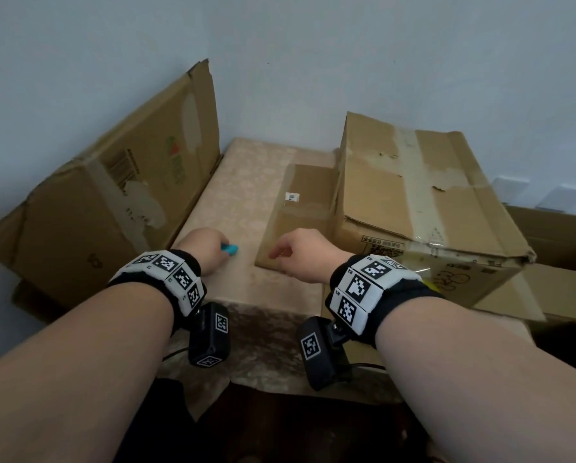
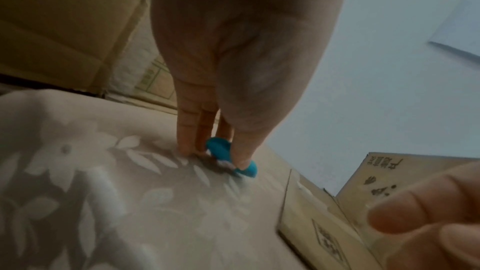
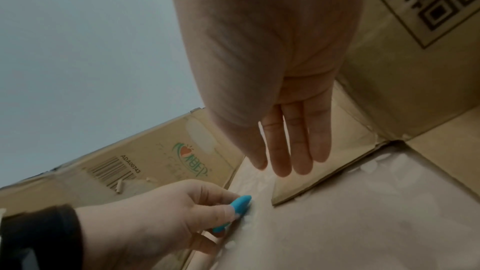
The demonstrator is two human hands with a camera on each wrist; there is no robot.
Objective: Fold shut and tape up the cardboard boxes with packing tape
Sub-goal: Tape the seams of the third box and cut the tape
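A small flat cardboard box [image 1: 300,208] lies shut on the table, with a white barcode sticker on top. My right hand [image 1: 290,252] hovers over its near left corner [image 3: 298,188], fingers [image 3: 298,151] straight and holding nothing. To its left, my left hand [image 1: 213,252] pinches a small blue object [image 1: 230,249] between thumb and fingers, low against the tablecloth. The blue object [image 2: 221,147] shows in the left wrist view under my fingertips [image 2: 187,149], and again in the right wrist view as the same blue object [image 3: 240,204].
A large worn box [image 1: 413,195] with old tape strips stands right of the small one, touching it. Another large box [image 1: 112,202] leans at the table's left edge. The table [image 1: 240,182] carries a beige floral cloth and sits in a wall corner. More cardboard [image 1: 560,262] lies at the far right.
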